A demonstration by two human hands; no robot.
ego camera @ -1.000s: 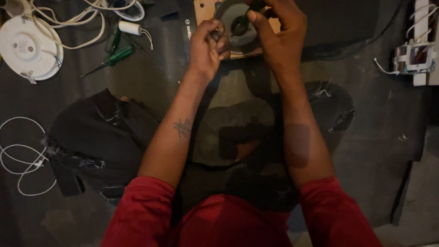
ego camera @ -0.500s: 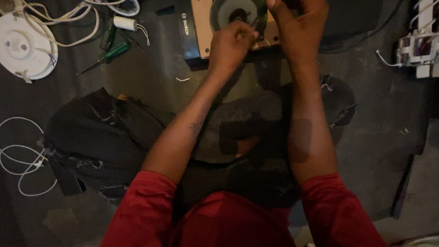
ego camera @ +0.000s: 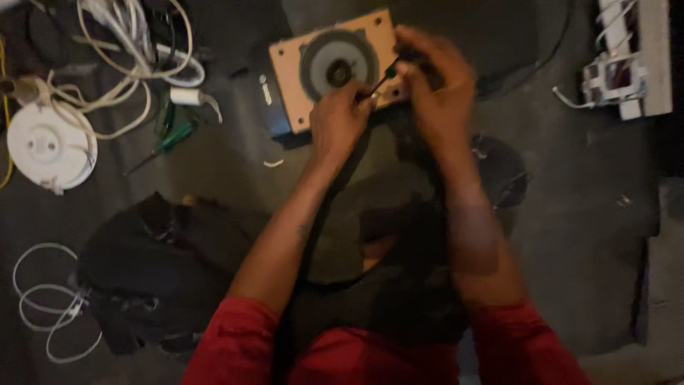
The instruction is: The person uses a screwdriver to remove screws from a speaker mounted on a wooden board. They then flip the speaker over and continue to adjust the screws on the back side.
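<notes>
- Basically, speaker board (ego camera: 288,68) lies at 12 o'clock of left hand (ego camera: 340,121), touching right hand (ego camera: 438,89).
- Tan square, grey round cone (blurred).
- Both hands pinch a small screwdriver (ego camera: 381,80).

Tan square board (ego camera: 288,68) carried a grey round speaker cone (ego camera: 338,64) with a dark centre. Screwdriver (ego camera: 174,139) on the floor had a green handle. Round fitting (ego camera: 50,146) and cables (ego camera: 135,43) were white; sleeves (ego camera: 235,346) were red; floor (ego camera: 570,214) was dark grey.
</notes>
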